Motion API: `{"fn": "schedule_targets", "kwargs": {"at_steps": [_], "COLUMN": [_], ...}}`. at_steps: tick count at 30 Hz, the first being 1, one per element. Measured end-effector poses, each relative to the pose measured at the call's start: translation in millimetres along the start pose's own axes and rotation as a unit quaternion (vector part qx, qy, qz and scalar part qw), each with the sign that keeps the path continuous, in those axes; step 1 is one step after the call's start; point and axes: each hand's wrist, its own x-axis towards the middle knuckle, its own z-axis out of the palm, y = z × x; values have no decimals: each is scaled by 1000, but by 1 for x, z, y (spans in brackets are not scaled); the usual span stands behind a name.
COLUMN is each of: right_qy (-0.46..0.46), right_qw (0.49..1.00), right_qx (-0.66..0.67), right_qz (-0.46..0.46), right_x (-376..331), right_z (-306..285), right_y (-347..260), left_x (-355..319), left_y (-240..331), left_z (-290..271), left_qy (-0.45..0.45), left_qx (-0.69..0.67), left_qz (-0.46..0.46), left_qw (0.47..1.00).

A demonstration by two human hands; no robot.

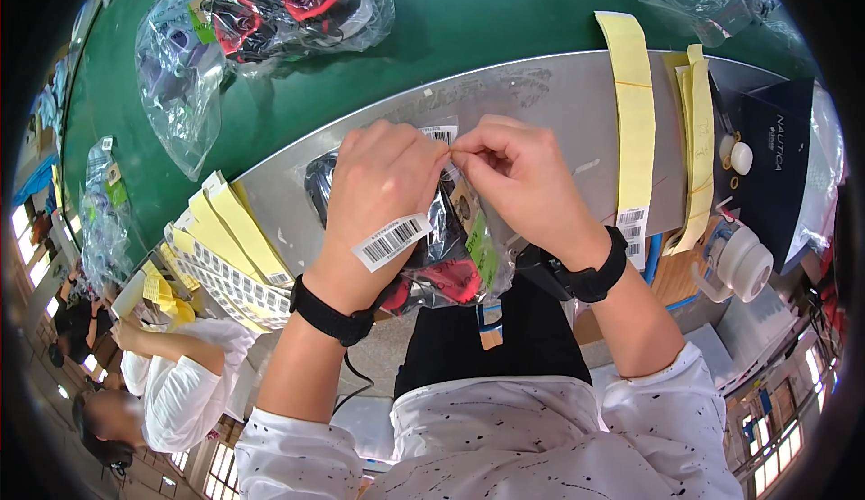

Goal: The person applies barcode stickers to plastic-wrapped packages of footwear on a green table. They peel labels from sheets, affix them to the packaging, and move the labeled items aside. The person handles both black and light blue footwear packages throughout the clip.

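Pinching a barcode sticker [441,133], both hands [383,185] [518,185] meet over a clear bagged item [450,257].

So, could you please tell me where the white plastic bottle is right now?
In the head view, the white plastic bottle lies at the right, off the grey metal table's edge, beside the hanging yellow label strips and below the dark box.
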Motion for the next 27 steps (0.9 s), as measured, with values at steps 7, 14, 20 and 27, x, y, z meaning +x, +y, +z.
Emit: {"fn": "schedule_targets", "kwargs": {"at_steps": [7, 14, 20, 27], "right_qy": [20, 4, -4, -1], "right_qw": [1000, 999, 995, 1000], "right_qx": [-15, 39, 88, 13], "right_qz": [-10, 20, 43, -2], "right_x": [-1, -1, -2, 5], "right_z": [6, 1, -2, -4], "right_y": [-6, 4, 16, 6], "left_x": [-7, -6, -8, -5], "left_y": [-2, -4, -8, -7], "left_z": [8, 13, 14, 16], "left_qy": [41, 56, 55, 48], "left_qx": [-4, -57, -103, -106], "left_qz": [-3, -35, -93, -95], "left_qw": [999, 996, 989, 989]}}
